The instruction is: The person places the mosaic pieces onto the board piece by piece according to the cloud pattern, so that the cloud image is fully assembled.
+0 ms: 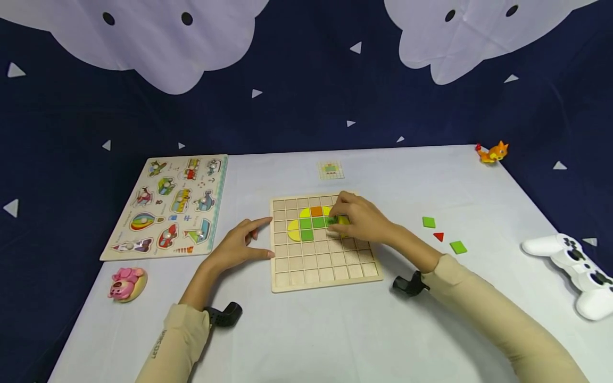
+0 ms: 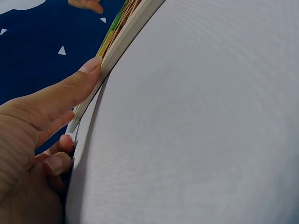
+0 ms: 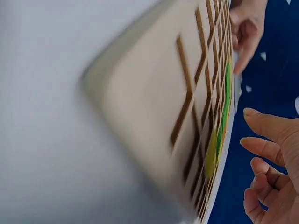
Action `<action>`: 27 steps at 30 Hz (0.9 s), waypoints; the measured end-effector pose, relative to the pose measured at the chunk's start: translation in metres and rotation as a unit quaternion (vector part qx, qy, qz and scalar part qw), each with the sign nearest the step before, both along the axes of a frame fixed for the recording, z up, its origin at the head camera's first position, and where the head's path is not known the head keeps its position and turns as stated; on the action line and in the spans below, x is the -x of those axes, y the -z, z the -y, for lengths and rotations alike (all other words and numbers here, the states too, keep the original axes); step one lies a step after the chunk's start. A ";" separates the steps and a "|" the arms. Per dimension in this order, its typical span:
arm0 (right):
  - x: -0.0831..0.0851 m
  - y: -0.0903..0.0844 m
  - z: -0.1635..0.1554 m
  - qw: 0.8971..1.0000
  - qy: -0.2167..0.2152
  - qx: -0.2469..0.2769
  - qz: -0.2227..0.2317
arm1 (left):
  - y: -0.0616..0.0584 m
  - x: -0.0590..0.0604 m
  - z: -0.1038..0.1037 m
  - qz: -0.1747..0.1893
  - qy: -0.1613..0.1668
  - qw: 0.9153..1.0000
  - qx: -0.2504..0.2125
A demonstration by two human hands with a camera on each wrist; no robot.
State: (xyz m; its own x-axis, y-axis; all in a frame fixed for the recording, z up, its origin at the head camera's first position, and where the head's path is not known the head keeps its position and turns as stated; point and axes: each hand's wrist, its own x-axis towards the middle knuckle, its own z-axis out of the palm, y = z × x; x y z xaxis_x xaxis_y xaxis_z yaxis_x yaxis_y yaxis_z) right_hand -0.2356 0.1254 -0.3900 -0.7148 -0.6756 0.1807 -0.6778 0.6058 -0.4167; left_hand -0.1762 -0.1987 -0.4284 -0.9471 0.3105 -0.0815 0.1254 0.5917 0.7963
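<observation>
Your left hand [image 1: 237, 244], thumb and forefinger spread, steadies the board [image 1: 311, 277]; your right hand [image 1: 361, 217], fingertips parted, hovers at a green tile [image 1: 331, 220] on it. Best seat that tile squarely, pressing gently.

left sleeve [image 1: 179, 335]: dark lettering [image 1: 157, 344], unclear | picture board [image 1: 123, 231]: too small to read

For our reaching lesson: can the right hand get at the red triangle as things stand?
Probably yes: the red triangle lies uncovered on the table, and nothing visible blocks the right hand.
</observation>
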 end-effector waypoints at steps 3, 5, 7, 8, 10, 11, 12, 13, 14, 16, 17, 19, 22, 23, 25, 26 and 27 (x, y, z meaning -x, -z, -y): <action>0.004 -0.001 -0.023 1.000 0.025 -0.007 0.007 | 0.000 0.000 0.000 0.000 0.001 1.000 0.001; 0.006 0.000 -0.039 0.999 0.046 -0.014 0.011 | 0.000 0.000 0.001 -0.002 0.001 1.000 0.001; 0.006 0.001 -0.055 0.998 0.065 -0.023 0.013 | -0.001 0.000 0.001 -0.003 0.001 1.000 0.000; 0.006 0.002 -0.063 0.997 0.075 -0.026 0.014 | -0.001 0.000 0.001 -0.003 0.002 1.000 0.000; 0.004 0.004 -0.080 0.995 0.094 -0.034 0.014 | -0.001 0.001 0.002 -0.004 0.003 1.000 0.000; 0.003 0.004 -0.088 0.994 0.104 -0.037 0.014 | -0.001 0.001 0.002 -0.004 0.004 1.000 0.000; 0.003 0.005 -0.095 0.993 0.113 -0.039 0.015 | -0.001 0.001 0.003 -0.005 0.004 1.000 0.000; 0.002 0.006 -0.102 0.992 0.122 -0.041 0.016 | -0.001 0.001 0.003 -0.005 0.004 1.000 0.001; 0.001 0.006 -0.109 0.990 0.130 -0.041 0.017 | -0.001 0.001 0.004 -0.006 0.004 1.000 0.002; -0.001 0.006 -0.120 0.988 0.145 -0.042 0.019 | -0.001 0.001 0.004 -0.007 0.003 1.000 0.004; -0.002 0.006 -0.125 0.987 0.151 -0.043 0.019 | -0.001 0.001 0.004 -0.007 0.003 1.000 0.005; -0.003 0.007 -0.134 0.986 0.161 -0.044 0.016 | -0.001 0.000 0.004 -0.007 0.003 1.000 0.006; -0.006 0.008 -0.147 0.984 0.172 -0.045 0.014 | -0.001 0.000 0.004 -0.005 0.004 1.000 0.003; -0.007 0.009 -0.150 0.983 0.175 -0.045 0.013 | -0.001 0.000 0.004 -0.004 0.004 1.000 0.001; -0.009 0.010 -0.158 0.982 0.181 -0.043 0.011 | 0.000 0.000 0.003 -0.003 0.006 1.000 -0.002; -0.009 0.010 -0.161 0.982 0.184 -0.042 0.010 | 0.000 0.000 0.003 -0.003 0.007 1.000 -0.004; -0.010 0.011 -0.165 0.982 0.186 -0.042 0.008 | 0.001 0.001 0.002 -0.003 0.008 1.000 -0.007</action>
State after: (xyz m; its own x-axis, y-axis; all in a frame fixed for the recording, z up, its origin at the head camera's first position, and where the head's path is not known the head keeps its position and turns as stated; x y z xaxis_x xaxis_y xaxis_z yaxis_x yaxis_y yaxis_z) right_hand -0.2259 0.2901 -0.4008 -0.9171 -0.3793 0.1227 -0.3972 0.8426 -0.3636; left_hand -0.1770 -0.2008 -0.4295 -0.9424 0.3268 -0.0712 0.1400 0.5790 0.8032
